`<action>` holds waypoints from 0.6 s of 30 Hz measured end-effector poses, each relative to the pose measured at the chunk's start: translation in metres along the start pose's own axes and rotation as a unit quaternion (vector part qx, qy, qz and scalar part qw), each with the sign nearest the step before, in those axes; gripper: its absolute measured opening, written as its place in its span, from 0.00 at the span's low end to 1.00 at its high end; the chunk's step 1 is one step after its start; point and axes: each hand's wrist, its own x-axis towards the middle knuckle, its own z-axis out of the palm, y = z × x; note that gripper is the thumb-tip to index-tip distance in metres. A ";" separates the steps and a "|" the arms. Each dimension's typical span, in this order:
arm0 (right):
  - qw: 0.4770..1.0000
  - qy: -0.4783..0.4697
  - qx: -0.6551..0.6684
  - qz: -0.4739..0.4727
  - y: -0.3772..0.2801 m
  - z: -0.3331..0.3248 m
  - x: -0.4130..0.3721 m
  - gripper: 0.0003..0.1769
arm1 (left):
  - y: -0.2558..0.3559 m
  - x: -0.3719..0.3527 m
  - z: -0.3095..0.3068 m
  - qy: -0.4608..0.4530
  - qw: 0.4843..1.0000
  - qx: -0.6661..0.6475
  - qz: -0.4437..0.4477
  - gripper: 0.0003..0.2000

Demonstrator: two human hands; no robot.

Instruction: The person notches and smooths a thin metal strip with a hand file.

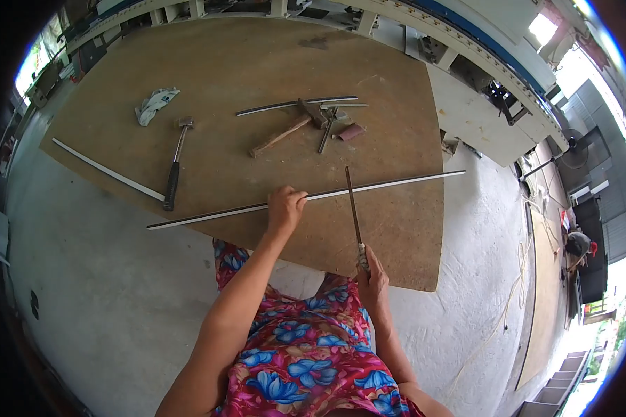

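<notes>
A long, narrow strip (396, 182), white with a dark upper edge, lies slantwise across the near part of the table, its left end sticking out past the edge. My left hand (285, 207) is closed around it near the middle. In my right hand (373, 281) is a long, thin, rust-brown file-like tool (355, 215) with a pale wrapped handle. Its blade crosses over the strip to the right of my left hand, tip pointing away from me. Whether the blade has teeth or a file surface, I cannot tell.
On the brown table (209, 62) lie a black-handled hammer (173, 174), a wooden-handled hammer (285, 134), a crumpled cloth (156, 105), sandpaper (352, 132), and shorter strips (111, 170). A large machine (466, 52) borders the far side. A person (579, 244) is at the far right.
</notes>
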 end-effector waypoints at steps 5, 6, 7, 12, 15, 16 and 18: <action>0.997 -0.034 0.032 0.054 0.016 0.005 0.002 0.28 | -0.022 -0.015 -0.040 0.017 1.000 0.017 -0.011 0.08; 0.996 -0.042 0.042 0.065 0.018 0.007 0.002 0.28 | -0.027 -0.017 -0.047 0.018 0.999 0.024 -0.013 0.08; 0.998 -0.039 0.034 0.040 0.017 0.009 0.004 0.28 | -0.030 -0.019 -0.053 0.019 0.999 0.030 -0.015 0.07; 0.999 -0.044 0.001 -0.006 0.014 0.021 0.011 0.27 | -0.039 -0.024 -0.074 0.006 0.998 0.054 -0.032 0.08; 0.999 -0.049 0.003 -0.021 0.027 0.033 0.010 0.26 | -0.040 -0.024 -0.076 -0.006 0.996 0.078 -0.038 0.10; 0.998 -0.056 0.008 -0.002 0.024 0.032 0.011 0.26 | -0.036 -0.022 -0.076 -0.013 0.995 0.089 -0.040 0.12; 0.997 -0.070 0.018 0.039 0.018 0.029 0.011 0.25 | -0.023 -0.018 -0.068 0.005 0.995 0.096 -0.011 0.15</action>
